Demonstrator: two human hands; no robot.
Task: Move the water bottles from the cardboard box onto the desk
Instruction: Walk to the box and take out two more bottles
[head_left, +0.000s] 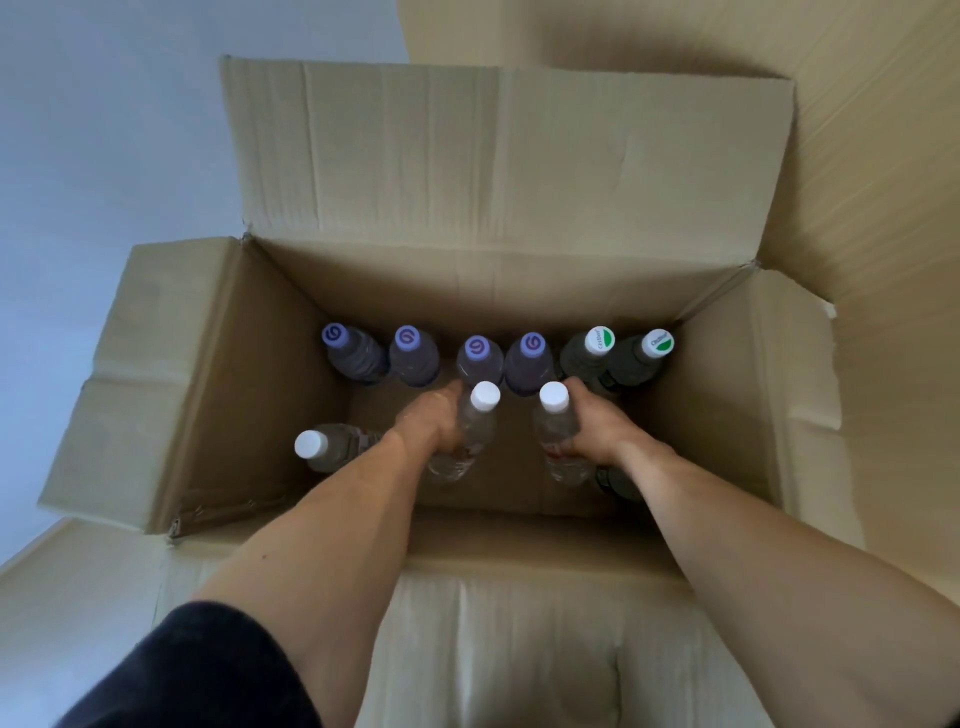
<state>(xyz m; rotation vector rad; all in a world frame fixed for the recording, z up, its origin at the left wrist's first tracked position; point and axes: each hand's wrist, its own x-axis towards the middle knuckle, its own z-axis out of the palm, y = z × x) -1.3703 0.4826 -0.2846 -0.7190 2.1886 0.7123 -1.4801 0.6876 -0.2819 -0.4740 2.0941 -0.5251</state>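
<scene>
Currently, my left hand (434, 415) and right hand (592, 423) each grip one white-capped bottle (475, 423) inside the cardboard box (234, 374), where seven other bottles remain to unload.

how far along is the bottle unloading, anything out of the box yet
Nothing visibly done: no desk is in view, and gaps in the cardboard box can't prove removals. In hand: the left hand and right hand each grip a white-capped bottle inside the box. Left: four purple-capped bottles, two green-and-white-capped ones, another white-capped one.
</scene>
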